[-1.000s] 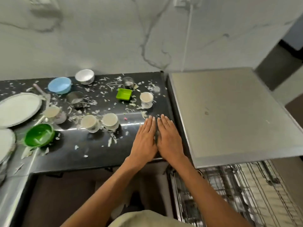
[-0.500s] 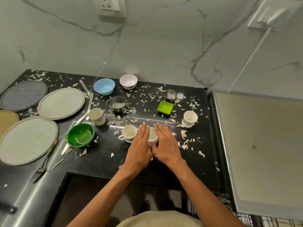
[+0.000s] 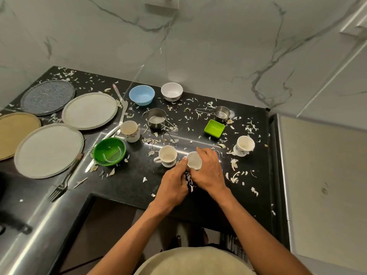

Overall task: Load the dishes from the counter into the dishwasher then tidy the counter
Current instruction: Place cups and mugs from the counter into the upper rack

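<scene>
Hands meet at a white cup [image 3: 194,160] near the counter [image 3: 127,187] front edge: right hand [image 3: 208,173] fingers curl around it, left hand [image 3: 172,184] fingertips touch its rim. A careless lift could knock the neighbouring mug [image 3: 167,156] just beside it.

A white cup [image 3: 194,160] is tilted toward the viewer near the counter's front edge, with another white cup [image 3: 167,156] upright just left of it. A third cup [image 3: 244,145] stands to the right, a floral cup [image 3: 130,131] farther left beside a green bowl [image 3: 109,151].
</scene>
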A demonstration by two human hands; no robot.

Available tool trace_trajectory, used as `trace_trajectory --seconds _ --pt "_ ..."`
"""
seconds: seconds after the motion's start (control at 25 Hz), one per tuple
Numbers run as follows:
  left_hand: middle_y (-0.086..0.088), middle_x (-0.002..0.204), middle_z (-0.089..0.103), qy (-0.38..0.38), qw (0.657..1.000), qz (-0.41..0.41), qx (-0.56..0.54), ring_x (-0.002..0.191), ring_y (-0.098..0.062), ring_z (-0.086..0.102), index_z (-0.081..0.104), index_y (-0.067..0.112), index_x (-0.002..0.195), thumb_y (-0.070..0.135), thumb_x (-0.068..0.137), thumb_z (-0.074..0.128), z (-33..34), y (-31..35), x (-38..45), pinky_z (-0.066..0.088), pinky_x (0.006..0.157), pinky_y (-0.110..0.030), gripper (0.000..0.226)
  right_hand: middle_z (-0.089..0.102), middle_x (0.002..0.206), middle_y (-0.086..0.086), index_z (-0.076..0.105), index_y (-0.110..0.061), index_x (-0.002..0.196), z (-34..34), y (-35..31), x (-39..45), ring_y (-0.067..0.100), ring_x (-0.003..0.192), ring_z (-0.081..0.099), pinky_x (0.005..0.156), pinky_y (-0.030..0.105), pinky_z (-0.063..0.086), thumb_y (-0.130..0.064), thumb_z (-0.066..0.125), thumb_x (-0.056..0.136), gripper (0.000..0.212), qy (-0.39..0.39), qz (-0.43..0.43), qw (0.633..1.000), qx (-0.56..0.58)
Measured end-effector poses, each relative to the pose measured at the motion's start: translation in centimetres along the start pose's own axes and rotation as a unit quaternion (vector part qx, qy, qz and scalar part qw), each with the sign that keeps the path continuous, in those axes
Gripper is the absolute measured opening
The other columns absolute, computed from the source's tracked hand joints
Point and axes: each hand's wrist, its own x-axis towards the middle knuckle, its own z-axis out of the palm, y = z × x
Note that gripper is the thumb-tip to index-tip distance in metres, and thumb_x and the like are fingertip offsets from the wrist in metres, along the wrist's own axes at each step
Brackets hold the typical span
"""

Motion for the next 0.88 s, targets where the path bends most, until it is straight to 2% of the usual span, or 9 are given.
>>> trace_trajectory --seconds 0.08,0.16,0.28,0.4,0.48,0.6,0.64,0.76,0.88 --pt "0.013 0.131 0.058 0.006 0.999 0.014 -0.037 0.122 0.005 0.051 0.056 0.013 0.136 -0.010 0.082 0.049 0.1 0.5 -0.2 0.043 0.106 -0.022 0.060 0.061 0.117 0.008 0.061 -0.007 0.130 -0.5 0.5 -0.2 0.026 0.110 0.057 0.092 0.036 0.049 -0.037 0.079 0.074 0.066 0.010 0.055 0.997 0.043" --pt "0.020 0.129 0.060 -0.001 0.996 0.015 -0.083 0.122 0.003 0.054 0.057 0.016 0.135 -0.011 0.080 0.053 0.4 0.7 -0.2 0.046 0.106 -0.027 0.061 0.065 0.115 0.005 0.063 -0.010 0.130 -1.3 1.1 -0.8 0.020 0.104 0.064 0.092 0.035 0.053 -0.042 0.085 0.068 0.073 0.024 0.117 0.987 0.107" --pt "0.032 0.124 0.061 -0.012 0.992 -0.005 -0.128 0.121 0.002 0.057 0.057 0.030 0.133 -0.008 0.078 0.068 1.1 0.9 -0.6 0.047 0.105 -0.028 0.068 0.071 0.105 -0.001 0.067 -0.016 0.124 -3.0 2.1 -2.3 0.010 0.092 0.069 0.083 0.027 0.058 -0.035 0.091 0.068 0.063 0.033 0.202 0.954 0.221" --pt "0.013 0.134 0.062 -0.013 0.984 -0.027 -0.174 0.131 -0.007 0.052 0.062 0.030 0.131 0.001 0.073 0.081 1.9 1.3 -0.7 0.046 0.109 -0.036 0.067 0.075 0.098 0.006 0.070 -0.015 0.109 -4.7 2.7 -3.8 0.016 0.087 0.073 0.077 0.034 0.061 -0.025 0.086 0.078 0.037 0.039 0.285 0.888 0.359" --pt "0.014 0.130 0.064 -0.033 0.976 -0.044 -0.210 0.127 -0.010 0.057 0.064 0.032 0.127 0.002 0.070 0.084 2.4 1.9 -0.9 0.051 0.103 -0.036 0.067 0.074 0.102 0.014 0.070 -0.010 0.108 -5.4 2.9 -5.3 0.024 0.088 0.075 0.071 0.035 0.061 -0.020 0.077 0.087 0.024 0.028 0.324 0.839 0.435" --pt "0.012 0.122 0.069 -0.060 0.977 -0.042 -0.202 0.112 -0.004 0.064 0.067 0.024 0.125 0.003 0.068 0.086 3.1 3.2 -1.2 0.055 0.097 -0.033 0.064 0.071 0.110 0.017 0.070 -0.009 0.111 -5.7 3.5 -7.9 0.024 0.092 0.073 0.071 0.036 0.061 -0.019 0.065 0.097 0.017 0.024 0.338 0.815 0.470" --pt "0.009 0.121 0.069 -0.070 0.978 -0.043 -0.192 0.110 -0.002 0.065 0.067 0.020 0.126 0.005 0.067 0.087 3.5 3.5 -1.4 0.055 0.096 -0.031 0.065 0.071 0.111 0.015 0.070 -0.011 0.113 -5.6 3.6 -8.7 0.021 0.093 0.073 0.074 0.037 0.062 -0.019 0.062 0.099 0.018 0.029 0.336 0.824 0.455" --pt "0.004 0.118 0.070 -0.118 0.982 -0.046 -0.142 0.106 -0.001 0.066 0.066 0.014 0.128 0.010 0.064 0.090 4.6 4.3 -2.4 0.055 0.095 -0.029 0.069 0.071 0.116 0.001 0.067 -0.017 0.124 -5.8 3.9 -11.4 0.005 0.100 0.067 0.091 0.030 0.058 -0.013 0.060 0.098 0.027 0.075 0.303 0.914 0.260" --pt "0.010 0.100 0.076 -0.175 0.977 0.011 -0.124 0.091 0.000 0.070 0.073 0.019 0.115 0.011 0.067 0.088 5.9 5.9 -3.8 0.059 0.085 -0.030 0.052 0.060 0.131 -0.003 0.059 -0.016 0.136 -6.6 3.4 -15.1 0.009 0.118 0.056 0.103 0.026 0.048 0.002 0.062 0.086 0.053 0.112 0.220 0.964 0.101"
